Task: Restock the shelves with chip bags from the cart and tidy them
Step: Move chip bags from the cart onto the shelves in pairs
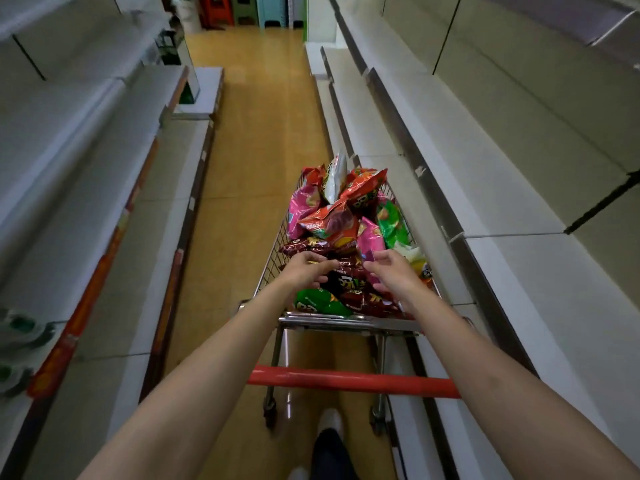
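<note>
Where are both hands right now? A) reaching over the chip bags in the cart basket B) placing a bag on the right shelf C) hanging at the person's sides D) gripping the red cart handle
A: the left hand and right hand are over the chip bags in the cart, well past the red handle, which nothing touches.

Open tan floor aisle [256,140] ahead, hemmed by long white shelf runs left [104,174] and right [502,161]. Silver wire cart [273,258] close against the right run, heaped with bright crinkled chip bags [341,216]; red handle bar [353,381] across the near side.
</note>
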A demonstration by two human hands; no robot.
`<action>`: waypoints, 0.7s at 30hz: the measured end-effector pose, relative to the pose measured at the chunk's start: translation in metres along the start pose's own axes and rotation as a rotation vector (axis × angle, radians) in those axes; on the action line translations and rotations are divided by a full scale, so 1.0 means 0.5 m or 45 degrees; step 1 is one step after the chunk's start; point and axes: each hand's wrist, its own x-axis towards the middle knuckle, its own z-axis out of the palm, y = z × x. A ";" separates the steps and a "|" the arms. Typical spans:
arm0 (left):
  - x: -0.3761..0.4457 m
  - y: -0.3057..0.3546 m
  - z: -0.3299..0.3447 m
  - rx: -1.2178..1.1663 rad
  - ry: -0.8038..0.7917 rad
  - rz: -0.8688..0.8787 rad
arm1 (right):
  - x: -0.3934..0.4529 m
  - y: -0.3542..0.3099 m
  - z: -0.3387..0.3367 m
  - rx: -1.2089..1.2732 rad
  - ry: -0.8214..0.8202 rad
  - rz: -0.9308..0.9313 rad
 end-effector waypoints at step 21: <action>0.203 0.024 0.053 0.111 -0.073 -0.217 | 0.292 0.061 0.050 -0.183 0.090 0.361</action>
